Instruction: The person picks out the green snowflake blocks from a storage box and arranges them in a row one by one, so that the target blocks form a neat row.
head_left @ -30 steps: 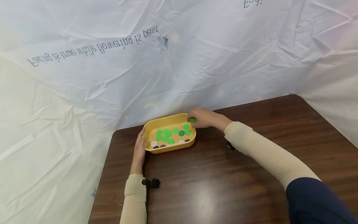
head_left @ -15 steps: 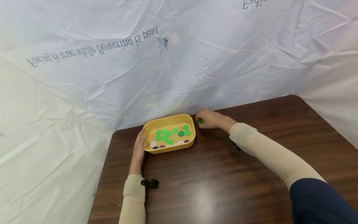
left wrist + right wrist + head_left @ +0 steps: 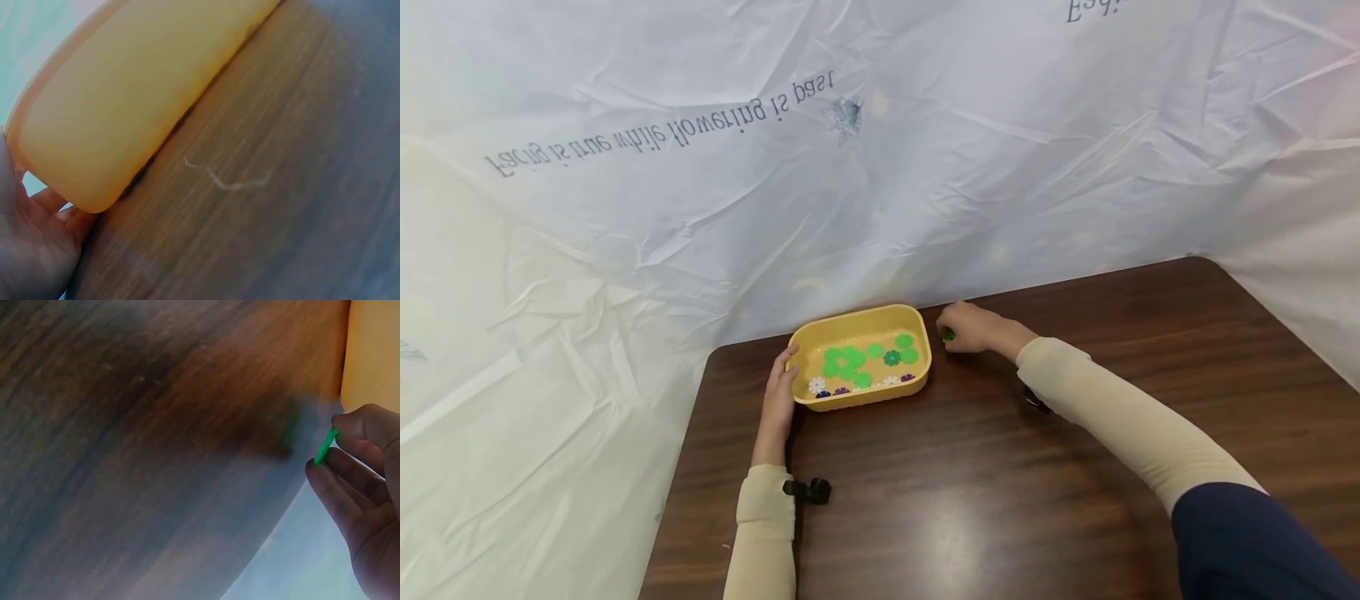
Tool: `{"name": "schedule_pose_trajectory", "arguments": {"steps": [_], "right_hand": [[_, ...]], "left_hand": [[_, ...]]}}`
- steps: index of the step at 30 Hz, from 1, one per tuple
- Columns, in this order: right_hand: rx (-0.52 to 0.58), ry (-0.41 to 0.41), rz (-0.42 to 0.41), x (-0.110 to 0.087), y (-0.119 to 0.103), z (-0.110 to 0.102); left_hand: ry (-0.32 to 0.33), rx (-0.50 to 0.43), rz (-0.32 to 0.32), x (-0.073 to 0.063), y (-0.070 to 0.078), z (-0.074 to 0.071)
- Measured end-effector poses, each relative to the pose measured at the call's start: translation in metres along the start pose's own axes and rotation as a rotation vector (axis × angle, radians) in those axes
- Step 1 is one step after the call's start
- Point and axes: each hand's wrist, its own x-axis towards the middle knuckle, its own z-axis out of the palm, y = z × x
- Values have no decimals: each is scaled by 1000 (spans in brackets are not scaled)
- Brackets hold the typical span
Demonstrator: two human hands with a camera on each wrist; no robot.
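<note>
A yellow rectangular plastic basin [image 3: 868,401] with rounded corners stands near the table's back edge. Several light-green flat discs [image 3: 853,357] lie in it, with one dark-green snowflake disc [image 3: 891,357] and several white and purple ones along the front wall, a white disc [image 3: 817,385] among them. My left hand [image 3: 777,401] grips the basin's left end, fingers at its rim and corner. Just right of the basin, my right hand [image 3: 973,327] pinches a green disc [image 3: 325,445] edge-on between thumb and fingertip, close over the tabletop.
The dark wooden table [image 3: 985,467] spreads toward me and to the right. A wrinkled white cloth [image 3: 925,183] with printed lettering hangs behind its back edge. Each wrist carries a small black camera, such as the left wrist camera [image 3: 817,491].
My right hand has moved right, from over the basin's right rim to the table beside it, carrying the green disc. My left hand stays on the basin.
</note>
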Motion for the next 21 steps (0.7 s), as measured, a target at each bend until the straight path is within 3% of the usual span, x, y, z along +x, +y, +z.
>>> {"name": "schedule_pose_trajectory", "arguments": {"steps": [7,21], "right_hand": [[-3,-32,46,-4,8,6],[14,-2,62,-5,6,8]], "left_hand": [[-7,1,-4,1,10,1],[14,-11,3,3,-5,-1]]}}
